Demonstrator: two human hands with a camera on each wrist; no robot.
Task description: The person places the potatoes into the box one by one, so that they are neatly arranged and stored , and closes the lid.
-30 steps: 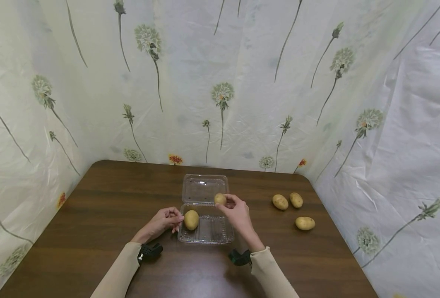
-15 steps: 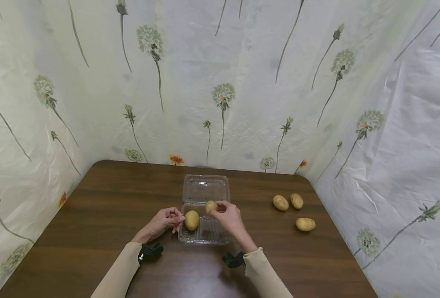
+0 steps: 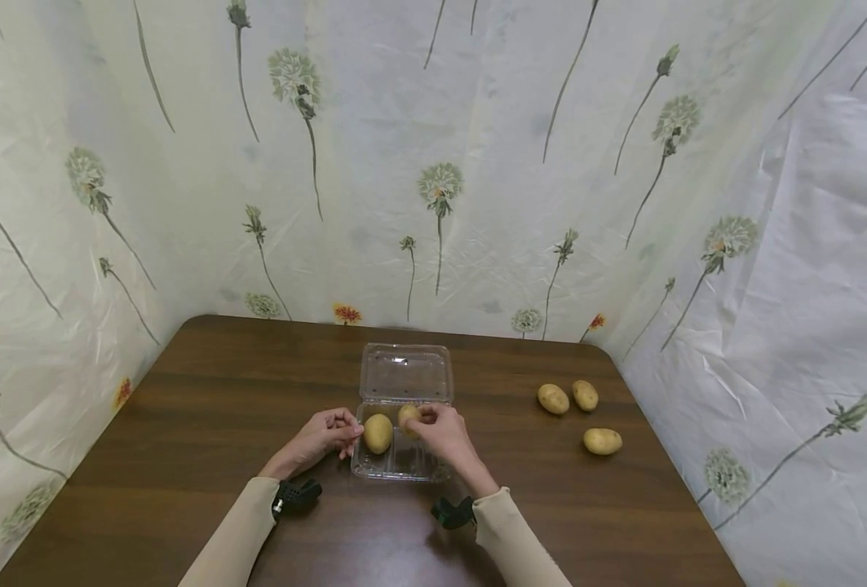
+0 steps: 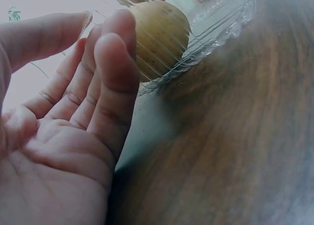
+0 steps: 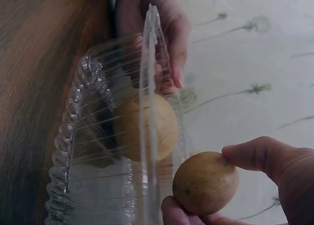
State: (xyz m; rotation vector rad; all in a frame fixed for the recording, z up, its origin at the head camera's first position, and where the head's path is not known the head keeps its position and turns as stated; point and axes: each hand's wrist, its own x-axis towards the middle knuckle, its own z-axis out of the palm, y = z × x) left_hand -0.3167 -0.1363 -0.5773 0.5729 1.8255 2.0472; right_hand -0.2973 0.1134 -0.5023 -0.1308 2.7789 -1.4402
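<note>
A clear plastic clamshell container (image 3: 405,476) stands on the table with its lid (image 3: 406,373) laid back. One potato (image 3: 378,434) sits inside at the left; in the left wrist view this potato (image 4: 164,38) shows through the ribbed wall. My left hand (image 3: 321,441) pinches the container's left rim between thumb and fingers. Above the back middle of the container, my right hand (image 3: 445,438) grips a second potato (image 3: 408,416). Seen from the right wrist, thumb and fingertips hold that potato (image 5: 206,183) from opposite sides, level with the near rim.
Three more potatoes lie on the table to the right: one (image 3: 553,399), a second (image 3: 585,395) beside it, and a third (image 3: 603,441) nearer. A flower-printed curtain (image 3: 492,244) hangs behind the wooden table (image 3: 205,391) and at both sides.
My right hand has carried its potato leftward and down, from over the container's right back toward the potato inside. The left hand stays at the rim.
</note>
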